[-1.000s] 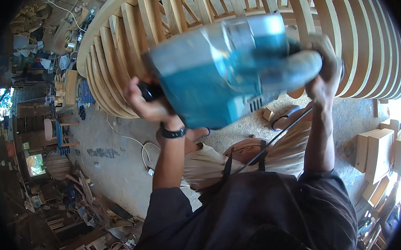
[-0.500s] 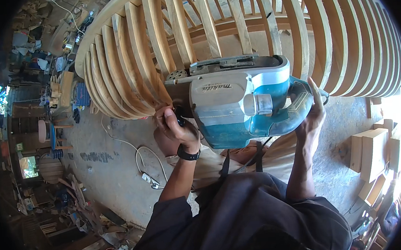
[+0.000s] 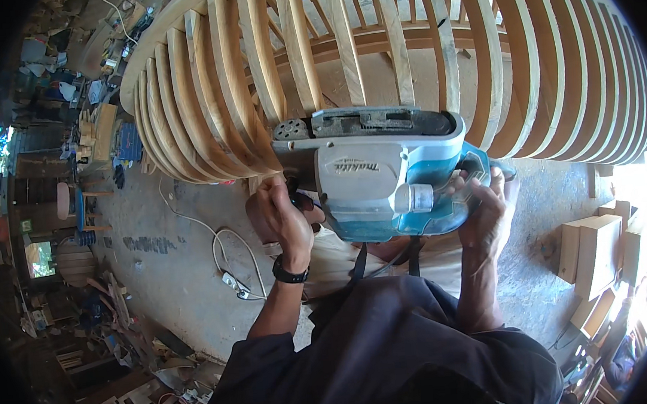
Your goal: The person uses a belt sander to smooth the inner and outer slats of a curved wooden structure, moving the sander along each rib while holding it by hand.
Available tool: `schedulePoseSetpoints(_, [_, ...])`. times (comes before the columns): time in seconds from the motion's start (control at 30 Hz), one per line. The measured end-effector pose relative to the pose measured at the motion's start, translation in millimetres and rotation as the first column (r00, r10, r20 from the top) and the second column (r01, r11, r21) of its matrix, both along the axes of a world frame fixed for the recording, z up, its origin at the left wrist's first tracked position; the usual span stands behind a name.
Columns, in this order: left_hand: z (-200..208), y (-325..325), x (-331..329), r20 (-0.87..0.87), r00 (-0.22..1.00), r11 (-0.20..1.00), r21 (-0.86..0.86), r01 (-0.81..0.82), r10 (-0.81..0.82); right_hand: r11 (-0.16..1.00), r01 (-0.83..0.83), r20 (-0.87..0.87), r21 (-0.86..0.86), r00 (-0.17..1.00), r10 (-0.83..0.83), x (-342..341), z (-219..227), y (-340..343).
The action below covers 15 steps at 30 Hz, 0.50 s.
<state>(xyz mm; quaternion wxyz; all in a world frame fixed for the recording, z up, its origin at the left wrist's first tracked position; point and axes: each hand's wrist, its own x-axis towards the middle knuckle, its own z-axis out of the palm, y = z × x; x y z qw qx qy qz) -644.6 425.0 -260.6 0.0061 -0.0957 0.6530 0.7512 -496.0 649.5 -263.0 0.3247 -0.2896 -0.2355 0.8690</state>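
Observation:
A teal and grey belt sander [image 3: 359,177] is held crosswise in front of me, its dark upper side facing the curved wooden slats [image 3: 486,55]. My left hand [image 3: 286,223] is closed at the sander's left end, around a dark front knob that is mostly hidden. At the other end, my right hand [image 3: 486,217] grips the teal rear handle, fingers wrapped over it. The slats form a large rounded frame that arches across the far side. Whether the sander touches the slats cannot be told.
A pale cable with a socket block [image 3: 232,283] lies on the concrete floor [image 3: 169,250] to the left. Wooden blocks or boxes [image 3: 593,247] are stacked at the right. Clutter and a blue stool [image 3: 82,211] stand along the left. My knees are under the sander.
The sander has come slightly toward me and tilted, showing more of its dark upper side. My right hand has shifted its hold, fingers now showing over the handle. My left hand stays at the knob.

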Motion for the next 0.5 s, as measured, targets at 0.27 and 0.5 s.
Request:
schedulePoseSetpoints(0.27, [-60.0, -51.2, -1.0, 0.518, 0.768, 0.873, 0.476, 0.108, -0.377, 0.995, 0.016, 0.055, -0.093, 0.998, -0.011, 9.1, -58.6, -7.5])
schedulePoseSetpoints(0.5, [-137.7, -89.2, -24.7, 0.575, 0.485, 0.752, 0.509, 0.418, -0.659, 0.989, -0.07, 0.339, 0.13, 0.94, 0.022, 1.6, -102.0, -10.4])
